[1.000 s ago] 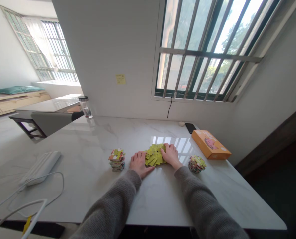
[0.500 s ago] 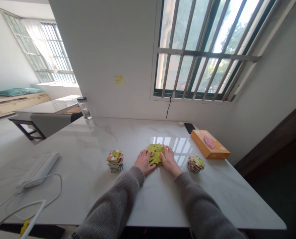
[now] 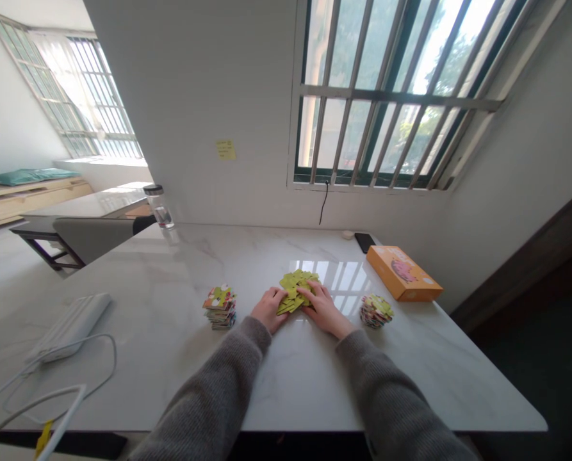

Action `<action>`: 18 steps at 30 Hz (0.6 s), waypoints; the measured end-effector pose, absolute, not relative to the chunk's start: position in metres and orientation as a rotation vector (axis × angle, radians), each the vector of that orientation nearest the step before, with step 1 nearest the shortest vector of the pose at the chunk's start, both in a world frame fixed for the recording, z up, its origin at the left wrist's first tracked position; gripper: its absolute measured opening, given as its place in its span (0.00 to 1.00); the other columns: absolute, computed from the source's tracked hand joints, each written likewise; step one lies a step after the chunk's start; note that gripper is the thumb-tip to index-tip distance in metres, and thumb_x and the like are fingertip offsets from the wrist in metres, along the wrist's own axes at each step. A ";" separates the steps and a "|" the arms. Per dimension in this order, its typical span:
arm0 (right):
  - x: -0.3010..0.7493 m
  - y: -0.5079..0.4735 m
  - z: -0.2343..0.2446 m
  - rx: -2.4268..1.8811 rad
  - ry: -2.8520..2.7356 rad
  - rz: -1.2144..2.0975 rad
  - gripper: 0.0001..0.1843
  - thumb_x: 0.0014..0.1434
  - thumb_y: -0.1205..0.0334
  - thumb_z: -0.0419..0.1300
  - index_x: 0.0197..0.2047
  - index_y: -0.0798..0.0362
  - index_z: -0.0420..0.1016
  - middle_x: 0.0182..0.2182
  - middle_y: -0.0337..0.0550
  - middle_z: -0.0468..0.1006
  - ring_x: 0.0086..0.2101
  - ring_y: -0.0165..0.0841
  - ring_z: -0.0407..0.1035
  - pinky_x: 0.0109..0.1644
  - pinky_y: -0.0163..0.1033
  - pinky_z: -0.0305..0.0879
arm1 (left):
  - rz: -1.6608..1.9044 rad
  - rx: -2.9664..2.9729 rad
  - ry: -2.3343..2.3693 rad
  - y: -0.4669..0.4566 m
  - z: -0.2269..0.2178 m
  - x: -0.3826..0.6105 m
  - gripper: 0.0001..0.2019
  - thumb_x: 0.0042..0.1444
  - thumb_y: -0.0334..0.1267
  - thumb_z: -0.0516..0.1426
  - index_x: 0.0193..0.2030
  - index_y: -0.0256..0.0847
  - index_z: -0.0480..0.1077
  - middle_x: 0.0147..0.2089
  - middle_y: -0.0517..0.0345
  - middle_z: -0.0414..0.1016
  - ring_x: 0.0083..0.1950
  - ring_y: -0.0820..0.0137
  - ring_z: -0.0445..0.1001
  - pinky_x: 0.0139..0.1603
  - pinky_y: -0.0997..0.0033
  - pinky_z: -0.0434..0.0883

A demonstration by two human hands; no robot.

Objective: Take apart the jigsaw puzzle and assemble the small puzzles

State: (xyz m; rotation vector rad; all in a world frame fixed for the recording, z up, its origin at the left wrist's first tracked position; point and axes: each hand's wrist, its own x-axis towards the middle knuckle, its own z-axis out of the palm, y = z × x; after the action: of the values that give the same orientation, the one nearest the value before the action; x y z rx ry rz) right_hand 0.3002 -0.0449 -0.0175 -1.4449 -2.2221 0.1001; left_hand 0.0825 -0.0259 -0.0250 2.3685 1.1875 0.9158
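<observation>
A loose heap of flat yellow-green puzzle pieces (image 3: 296, 287) lies fanned out between my hands in the middle of the table. My left hand (image 3: 270, 308) grips the heap's left edge, thumb underneath at the near side and fingers curled. From the right, my right hand (image 3: 325, 310) holds it with the fingers over the top pieces. To the left stands an uneven stack of colourful pieces (image 3: 220, 308), apart from my left hand. Another multicoloured stack (image 3: 376, 311) stands to the right, beyond my right wrist.
An orange box (image 3: 403, 274) lies at the right edge, with a black phone (image 3: 364, 242) behind it. A clear bottle (image 3: 159, 207) stands at the back left. On the left lie a white power strip (image 3: 72, 328) and cables (image 3: 113, 362). The white table (image 3: 305, 390) ends in front of me.
The heap has been shifted and turned a little, its pieces more fanned out. My left fingers have slid off its top to the left edge; my right fingers reach further over it.
</observation>
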 end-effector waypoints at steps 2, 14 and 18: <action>0.300 -0.043 -0.017 -1.458 -2.207 0.056 0.26 0.60 0.66 0.59 0.62 0.46 0.68 0.62 0.52 0.61 0.63 0.48 0.53 0.67 0.56 0.53 | 0.914 2.370 1.197 -0.027 -0.023 0.082 0.22 0.48 0.26 0.58 0.52 0.40 0.68 0.50 0.50 0.68 0.52 0.60 0.69 0.59 0.58 0.68; 0.281 -0.057 0.007 -1.165 -2.060 -0.049 0.25 0.64 0.67 0.52 0.63 0.49 0.63 0.57 0.49 0.71 0.59 0.43 0.59 0.67 0.56 0.50 | 1.084 2.488 1.303 -0.033 -0.013 0.084 0.10 0.61 0.33 0.52 0.47 0.40 0.70 0.44 0.50 0.74 0.47 0.60 0.71 0.49 0.60 0.68; 0.281 -0.062 0.013 -1.222 -1.914 -0.048 0.18 0.65 0.67 0.51 0.57 0.52 0.68 0.47 0.49 0.75 0.51 0.42 0.64 0.57 0.51 0.60 | 1.305 2.334 1.292 -0.044 -0.002 0.088 0.08 0.59 0.34 0.53 0.44 0.40 0.70 0.41 0.52 0.75 0.43 0.64 0.73 0.46 0.64 0.69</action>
State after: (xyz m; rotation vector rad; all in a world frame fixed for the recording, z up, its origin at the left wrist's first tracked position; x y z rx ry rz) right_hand 0.2815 -0.0625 0.0127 -1.2218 -1.9142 -0.0477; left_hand 0.0879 -0.0439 -0.0020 2.3337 1.2924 1.3046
